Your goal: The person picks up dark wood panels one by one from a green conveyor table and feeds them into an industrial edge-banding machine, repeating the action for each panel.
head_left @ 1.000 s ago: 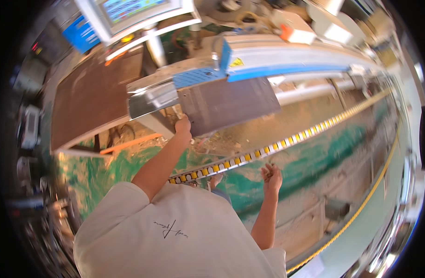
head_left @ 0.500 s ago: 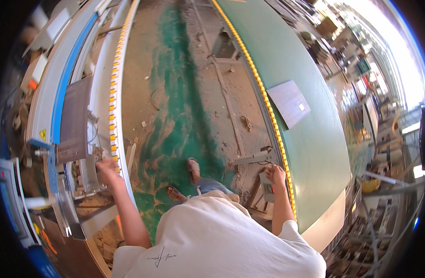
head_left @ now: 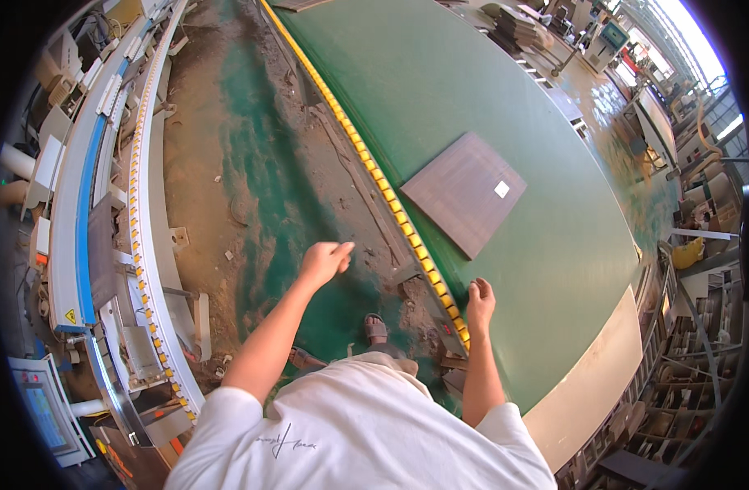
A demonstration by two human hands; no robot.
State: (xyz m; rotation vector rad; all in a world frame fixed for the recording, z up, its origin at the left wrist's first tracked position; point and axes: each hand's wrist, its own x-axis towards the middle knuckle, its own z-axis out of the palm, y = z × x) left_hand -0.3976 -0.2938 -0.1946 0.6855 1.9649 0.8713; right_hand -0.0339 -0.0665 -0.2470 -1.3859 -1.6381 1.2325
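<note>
Over the floor between two machine rails, my left hand (head_left: 326, 263) hangs in the air, its fingers curled together with nothing visible in them. My right hand (head_left: 481, 302) is above the near edge of a green belt table (head_left: 546, 327), fingers loosely bent and apart, holding nothing. Ahead of it, a grey-brown flat panel (head_left: 460, 200) with a small white label (head_left: 501, 189) lies askew on the green surface. The table's left side carries a row of yellow rollers (head_left: 391, 200), close to my right hand.
On the left runs a long machine with a blue strip (head_left: 82, 237) and a roller rail (head_left: 138, 245); a dark panel (head_left: 102, 253) sits in it. A control screen (head_left: 44, 416) stands lower left. The walkway floor (head_left: 260, 163) is dusty and green-painted. Racks (head_left: 677, 367) fill the right.
My view has turned rightward, bringing more of the green table in. My left hand has come away from the left rail to the middle. My right hand has moved from the rail's side to the table edge.
</note>
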